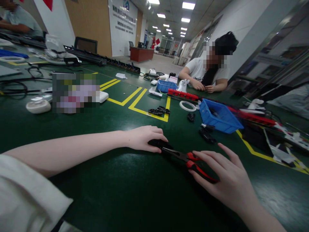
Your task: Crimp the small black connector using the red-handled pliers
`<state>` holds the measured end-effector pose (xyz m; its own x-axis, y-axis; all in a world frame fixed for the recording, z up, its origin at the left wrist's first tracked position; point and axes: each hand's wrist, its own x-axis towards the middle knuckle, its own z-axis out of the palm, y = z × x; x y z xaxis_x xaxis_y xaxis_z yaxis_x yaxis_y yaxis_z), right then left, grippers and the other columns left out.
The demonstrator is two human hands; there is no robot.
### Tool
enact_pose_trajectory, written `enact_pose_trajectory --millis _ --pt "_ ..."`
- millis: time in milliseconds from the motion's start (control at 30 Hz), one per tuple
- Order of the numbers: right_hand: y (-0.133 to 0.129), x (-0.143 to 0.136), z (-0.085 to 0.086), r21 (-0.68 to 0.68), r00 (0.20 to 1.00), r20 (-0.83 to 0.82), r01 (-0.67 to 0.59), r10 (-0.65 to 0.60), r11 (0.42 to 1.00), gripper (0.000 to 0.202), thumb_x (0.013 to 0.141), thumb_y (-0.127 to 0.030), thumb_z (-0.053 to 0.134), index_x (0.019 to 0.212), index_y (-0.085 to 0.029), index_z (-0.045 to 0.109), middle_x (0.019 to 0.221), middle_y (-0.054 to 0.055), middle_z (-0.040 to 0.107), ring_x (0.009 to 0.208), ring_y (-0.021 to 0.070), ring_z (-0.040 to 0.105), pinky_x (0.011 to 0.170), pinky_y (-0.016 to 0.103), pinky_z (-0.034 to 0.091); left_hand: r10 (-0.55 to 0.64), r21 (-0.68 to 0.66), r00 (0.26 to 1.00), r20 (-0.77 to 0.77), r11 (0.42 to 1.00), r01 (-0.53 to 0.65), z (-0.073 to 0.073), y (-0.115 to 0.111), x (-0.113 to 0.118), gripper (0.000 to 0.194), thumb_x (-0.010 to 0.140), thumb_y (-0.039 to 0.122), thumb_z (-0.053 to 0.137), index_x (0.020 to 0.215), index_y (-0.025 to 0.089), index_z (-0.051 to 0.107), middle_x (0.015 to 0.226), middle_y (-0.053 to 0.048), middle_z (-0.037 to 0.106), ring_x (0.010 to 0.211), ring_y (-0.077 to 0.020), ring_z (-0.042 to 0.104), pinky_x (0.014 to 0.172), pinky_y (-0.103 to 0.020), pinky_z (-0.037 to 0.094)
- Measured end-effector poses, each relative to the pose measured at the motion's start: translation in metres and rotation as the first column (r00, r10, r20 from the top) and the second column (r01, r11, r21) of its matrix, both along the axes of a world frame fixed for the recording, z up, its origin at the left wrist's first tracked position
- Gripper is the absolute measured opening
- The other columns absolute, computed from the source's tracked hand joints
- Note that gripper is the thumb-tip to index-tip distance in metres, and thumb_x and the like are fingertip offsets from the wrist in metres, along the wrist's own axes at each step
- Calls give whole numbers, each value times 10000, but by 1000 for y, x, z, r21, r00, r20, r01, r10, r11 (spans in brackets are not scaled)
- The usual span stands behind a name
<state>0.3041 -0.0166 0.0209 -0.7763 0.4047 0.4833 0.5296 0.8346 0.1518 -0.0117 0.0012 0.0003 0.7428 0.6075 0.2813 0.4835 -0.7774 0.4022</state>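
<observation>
My left hand (146,138) is closed around a small black part (158,144), pressed low over the green table (135,193). Its exact kind is partly hidden by my fingers. My right hand (224,170) grips the red-and-black handles of a pair of needle-nose pliers (190,158), the index finger raised. The jaws of the pliers point left and reach to the black part at my left fingertips. Whether the jaws bite on it, I cannot tell.
Beyond my hands lie several black parts (159,111) inside yellow tape. More black pieces (207,135) sit beside a blue bin (218,117). A white ring (187,106) and red strip (182,95) are farther back. A co-worker (205,72) sits across the table.
</observation>
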Motion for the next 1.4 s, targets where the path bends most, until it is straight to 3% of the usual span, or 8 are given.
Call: enact_pose_trajectory --millis 267,533,767,1000,1400 --pt "0 -1 1 51 1000 6 -4 4 999 357 836 -341 656 1177 -242 625 1004 58 741 1020 327 678 1065 633 371 -2 2 1000 9 1000 2 -1 0 0 384 897 289 696 1250 173 601 1131 -97 640 1018 -231 612 857 -329 469" --pt "-1 -3 0 97 999 43 -3 -1 995 345 846 -345 647 1160 -203 619 1001 84 743 1030 330 669 1071 622 367 -6 -1 1000 9 1000 6 0 0 0 382 905 298 689 1251 163 600 1137 -99 641 1026 -230 613 866 -333 470" --pt "1 1 -1 58 999 34 7 -9 998 381 848 -367 645 1202 -232 614 1028 68 733 972 301 682 1067 602 367 -5 2 1000 26 1000 5 -2 1 0 377 898 293 694 1245 175 609 1122 -98 648 1013 -234 618 848 -342 472" --pt "0 2 -3 6 999 33 24 -25 1000 415 874 -363 629 1246 -185 583 1074 107 712 931 277 666 866 480 474 -1 -2 1000 18 1000 1 0 0 0 382 899 293 694 1250 172 603 1121 -95 645 1007 -229 619 838 -332 471" --pt "1 -1 -3 -76 1000 1 19 -19 997 382 870 -363 651 1215 -214 580 1049 79 730 912 257 683 845 445 460 -8 9 1000 8 1000 8 -1 1 1 380 904 292 688 1250 163 599 1128 -98 640 1013 -231 613 850 -330 465"
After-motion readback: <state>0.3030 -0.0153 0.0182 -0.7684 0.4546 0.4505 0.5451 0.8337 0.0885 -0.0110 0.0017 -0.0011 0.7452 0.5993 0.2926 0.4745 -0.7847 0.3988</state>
